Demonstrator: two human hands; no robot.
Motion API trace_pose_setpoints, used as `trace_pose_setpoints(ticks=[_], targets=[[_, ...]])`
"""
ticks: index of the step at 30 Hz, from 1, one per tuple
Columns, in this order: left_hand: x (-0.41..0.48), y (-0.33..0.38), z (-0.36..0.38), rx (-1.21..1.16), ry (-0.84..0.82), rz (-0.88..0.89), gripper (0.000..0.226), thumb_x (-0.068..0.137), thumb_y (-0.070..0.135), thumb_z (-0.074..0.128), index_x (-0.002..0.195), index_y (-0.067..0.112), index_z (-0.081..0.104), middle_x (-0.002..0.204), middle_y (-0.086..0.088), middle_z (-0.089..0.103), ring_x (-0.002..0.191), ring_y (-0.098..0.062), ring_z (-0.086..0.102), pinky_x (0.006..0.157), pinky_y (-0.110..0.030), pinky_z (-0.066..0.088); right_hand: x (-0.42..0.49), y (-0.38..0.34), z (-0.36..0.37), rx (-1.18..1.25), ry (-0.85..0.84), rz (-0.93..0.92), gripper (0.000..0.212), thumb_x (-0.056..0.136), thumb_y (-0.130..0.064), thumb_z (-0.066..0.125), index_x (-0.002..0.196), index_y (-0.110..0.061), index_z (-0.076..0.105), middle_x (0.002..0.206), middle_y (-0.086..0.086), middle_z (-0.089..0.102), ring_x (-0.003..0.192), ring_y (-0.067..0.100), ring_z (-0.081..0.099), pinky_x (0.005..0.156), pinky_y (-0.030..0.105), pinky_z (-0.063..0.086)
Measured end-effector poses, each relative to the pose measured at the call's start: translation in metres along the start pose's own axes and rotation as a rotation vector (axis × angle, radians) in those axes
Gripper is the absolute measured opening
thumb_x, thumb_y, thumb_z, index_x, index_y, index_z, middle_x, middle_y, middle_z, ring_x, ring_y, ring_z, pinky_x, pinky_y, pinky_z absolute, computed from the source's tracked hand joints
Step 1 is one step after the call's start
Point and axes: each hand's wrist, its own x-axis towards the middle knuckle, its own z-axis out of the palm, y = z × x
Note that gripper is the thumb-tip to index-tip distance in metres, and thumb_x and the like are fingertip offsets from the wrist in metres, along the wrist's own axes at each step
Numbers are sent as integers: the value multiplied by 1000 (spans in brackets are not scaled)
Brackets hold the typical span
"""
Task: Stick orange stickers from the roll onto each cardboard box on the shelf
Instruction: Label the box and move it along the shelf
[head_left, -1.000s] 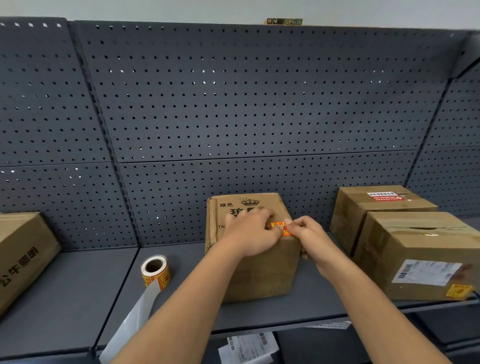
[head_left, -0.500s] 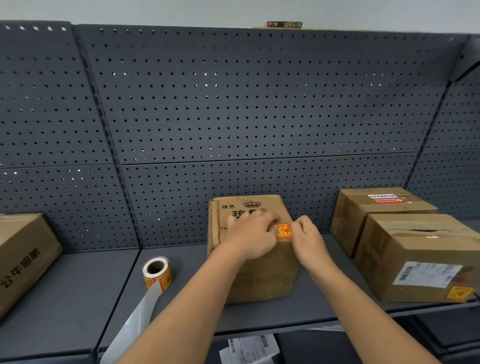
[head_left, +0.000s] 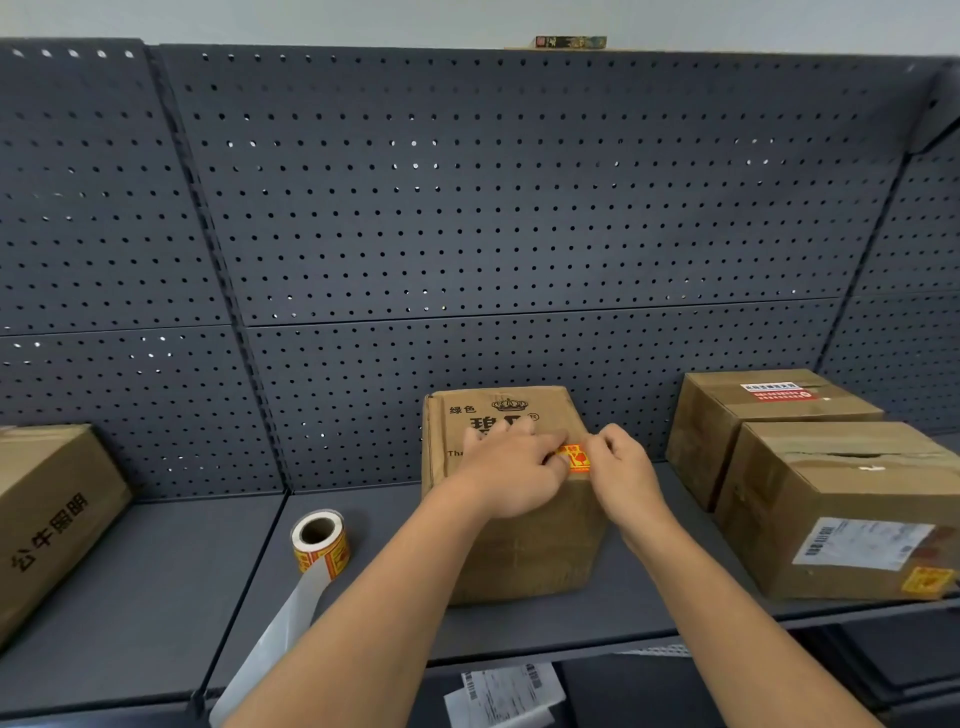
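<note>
Two hands are met over an orange sticker (head_left: 577, 458) at the top front edge of the middle cardboard box (head_left: 540, 551) on the shelf (head_left: 156, 597). It is pressed by the relaxed fingers of the left hand (head_left: 511, 470); whether it is pinched by the right hand (head_left: 626, 475) cannot be told.

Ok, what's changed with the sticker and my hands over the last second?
Your left hand and right hand drew apart, uncovering the orange sticker, now flat on the front top edge of the middle box; both hands touch its ends. The sticker roll and box stayed put.
</note>
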Motion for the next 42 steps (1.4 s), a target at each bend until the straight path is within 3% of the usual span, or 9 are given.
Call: trace_pose_setpoints(ticks=[8, 15, 20, 25, 27, 30, 33, 37, 42], targets=[[6, 1, 11, -117, 243, -108, 42, 108, 52, 33, 140, 35, 54, 127, 9, 68, 121, -21, 59, 108, -52, 30, -6, 0, -3, -83, -17, -51, 45, 106, -49, 46, 91, -9, 59, 77, 2, 58, 71, 16, 54, 61, 33, 39], [8, 13, 15, -65, 318, -140, 37, 107, 37, 37, 139, 33, 56, 114, 5, 73, 109, -23, 63, 104, -48, 32, -7, 11, -11, -60, -54, -136, 38, 109, -35, 45, 84, -8, 53, 74, 0, 52, 63, 5, 45, 57, 24, 34], [3, 11, 13, -19, 284, -64, 45, 102, 42, 36, 142, 31, 54, 130, 5, 66, 118, -23, 57, 106, -52, 33, -7, 11, -7, -41, 6, -133, 39, 112, -29, 38, 81, -10, 53, 75, 3, 54, 67, 13, 49, 59, 29, 36], [-11, 2, 0, -126, 235, -45, 49, 103, 41, 38, 150, 31, 46, 136, 6, 62, 127, -22, 53, 112, -51, 34, -5, 7, -12, -41, -12, -20, 62, 108, -55, 32, 88, -7, 66, 85, 9, 69, 82, 22, 64, 73, 37, 46], [-17, -5, -11, -357, 258, -41, 43, 105, 36, 42, 147, 29, 49, 109, 9, 69, 98, -11, 66, 94, -37, 52, -2, 5, -17, -43, -2, 22, 64, 106, -60, 33, 91, -11, 71, 90, 7, 72, 89, 22, 65, 77, 38, 47], [-27, -19, -27, -450, 330, -24, 32, 105, 31, 46, 133, 29, 62, 90, 13, 67, 56, 4, 55, 51, -15, 42, 5, -2, -24, -32, 27, 11, 56, 106, -57, 37, 90, -17, 72, 87, 4, 71, 86, 21, 64, 77, 40, 48], [-36, -41, -34, -295, 464, -74, 30, 101, 35, 48, 124, 32, 67, 108, 10, 64, 90, -7, 62, 75, -29, 55, 9, -14, -30, 22, -2, 21, 46, 106, -53, 43, 101, -16, 70, 93, 4, 69, 84, 20, 62, 76, 40, 49], [-36, -74, -23, -319, 361, -354, 54, 100, 52, 46, 149, 28, 43, 145, -5, 42, 133, -32, 44, 108, -43, 42, 7, -28, -31, 15, -141, 97, 42, 104, -57, 47, 105, -21, 67, 105, 0, 70, 94, 14, 62, 86, 37, 48], [-36, -85, -3, -902, 71, -612, 88, 89, 82, 43, 155, 24, 31, 144, -7, 53, 123, -33, 56, 100, -50, 52, -1, -28, -21, -14, -414, 175, 33, 101, -54, 56, 122, -29, 55, 111, -15, 63, 101, 0, 55, 81, 23, 40]])
